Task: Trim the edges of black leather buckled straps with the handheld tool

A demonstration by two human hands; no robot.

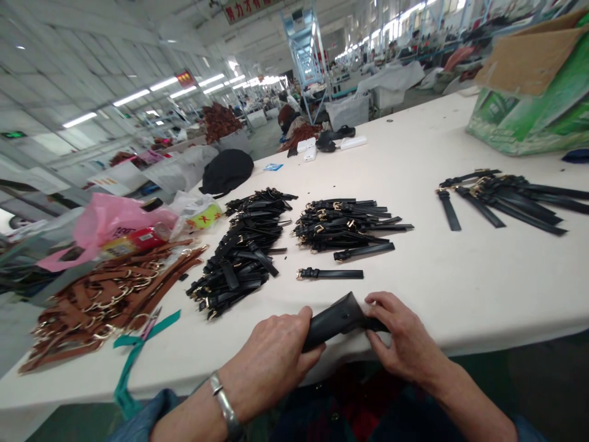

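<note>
My left hand (280, 344) is wrapped around a black, smooth leather-like piece (338, 316) that looks folded or tube-shaped and widens toward its right end. Its exact kind is not plain. At that right end, the fingers and thumb of my right hand (402, 337) close on a narrow black strap end (377, 324); whether it joins the wider piece I cannot tell. Just beyond my hands, a single short black buckle strap (334, 274) lies flat. Behind it are a pile of black buckle straps (340, 224) and, to the left, a longer heap of black straps (248, 245).
Brown straps with gold rings (110, 294) cover the table's left side, near small snips (151, 322) tied to a green ribbon (131, 368). A pink plastic bag (110, 221) and a black cap (227, 172) sit behind. More black straps (515, 196) and a green carton (529, 116) are at right.
</note>
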